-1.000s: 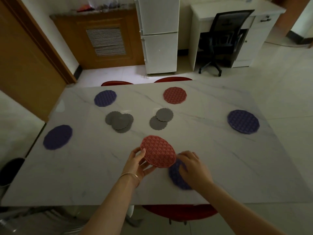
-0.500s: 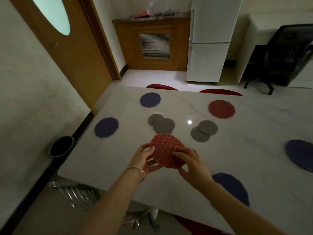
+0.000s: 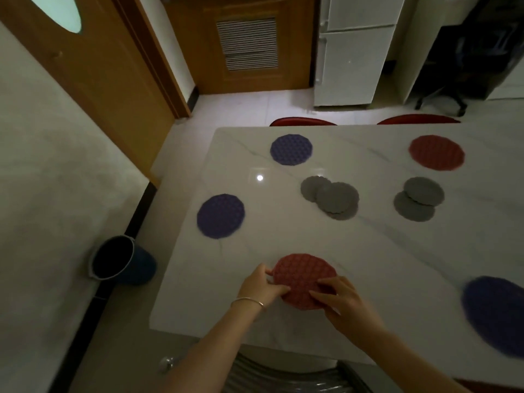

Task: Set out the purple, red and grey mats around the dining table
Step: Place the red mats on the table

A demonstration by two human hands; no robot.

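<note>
The red mat [image 3: 304,280] has come down from its tilted, lifted pose of a second ago and now lies low near the bench's [image 3: 368,251] near-left corner, well left of where it was picked up; the near purple mat [image 3: 496,316] it had shared a spot with now lies alone at far right. This near-left place looks about filled, with the grey mats [image 3: 331,198] in the middle not yet dealt out. The left hand [image 3: 262,285] curls at the mat's left rim, thumb on top, pinching it. The right hand [image 3: 344,300] lies over the right edge with fingers spread and bent, fingertips [image 3: 321,282] pressing on the red surface; whether its thumb grips underneath I cannot tell.
</note>
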